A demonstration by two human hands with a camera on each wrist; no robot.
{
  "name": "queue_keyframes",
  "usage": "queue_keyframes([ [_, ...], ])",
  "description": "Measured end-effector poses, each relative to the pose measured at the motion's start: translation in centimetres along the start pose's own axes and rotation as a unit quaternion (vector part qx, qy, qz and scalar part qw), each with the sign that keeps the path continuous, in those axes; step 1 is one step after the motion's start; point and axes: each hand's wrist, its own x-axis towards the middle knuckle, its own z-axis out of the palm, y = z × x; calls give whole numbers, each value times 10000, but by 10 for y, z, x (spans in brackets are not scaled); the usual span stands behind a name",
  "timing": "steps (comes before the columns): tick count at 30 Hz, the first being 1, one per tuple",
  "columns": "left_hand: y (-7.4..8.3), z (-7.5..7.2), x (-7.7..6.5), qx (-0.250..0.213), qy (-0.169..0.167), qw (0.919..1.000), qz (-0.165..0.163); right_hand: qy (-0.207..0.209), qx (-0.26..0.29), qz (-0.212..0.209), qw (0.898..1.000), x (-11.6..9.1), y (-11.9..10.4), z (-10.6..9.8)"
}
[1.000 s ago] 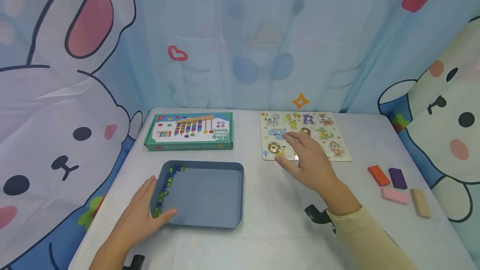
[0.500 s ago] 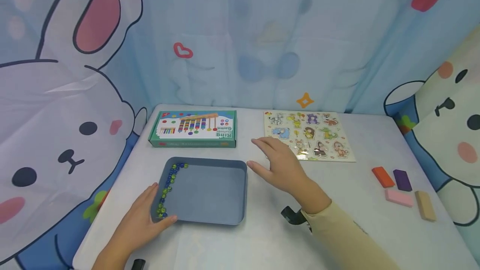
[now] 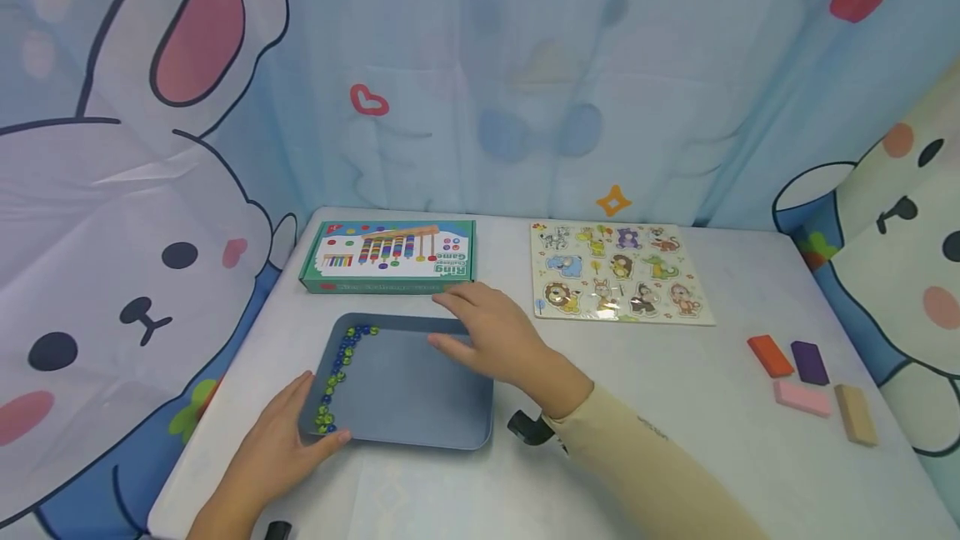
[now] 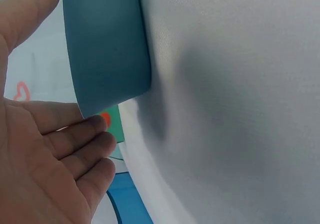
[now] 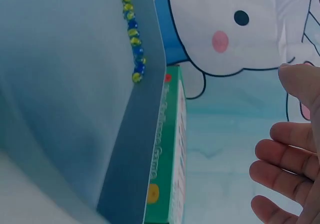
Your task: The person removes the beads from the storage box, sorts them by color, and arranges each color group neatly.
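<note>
Head view: marbles (image 3: 340,377) line the tray's (image 3: 420,398) left wall, nearer left hand (image 3: 276,442) than right hand (image 3: 497,333), both relaxed, gripping nothing

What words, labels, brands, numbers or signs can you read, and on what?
"Ring Challenge Game": green box top; the small middle word is only probable.
"Game": its side, right wrist view; words before it too blurred for certainty.
Dark mark on beige sleeve: too small to read.
No number or brand is legible.

White table (image 3: 675,373), blue-grey tray (image 3: 412,398), green box (image 3: 388,255), animal puzzle (image 3: 621,273), four blocks (image 3: 802,398)
</note>
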Motion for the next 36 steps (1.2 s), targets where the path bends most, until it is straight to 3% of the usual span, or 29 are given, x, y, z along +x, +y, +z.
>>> queue_keyframes([
  [8,1,-1,-2,6,47,10000,-87,-443,-130,-532,9975,35,-25,33],
  [17,2,0,-3,-30,113,9999,22,-1085,-109,-445,9930,59,-56,77],
  [25,0,-1,-5,-18,94,10000,19,-1193,-125,-527,9914,71,-74,113],
  [36,-2,3,-2,-103,235,9995,206,-1416,-224,-561,9881,80,-75,130],
])
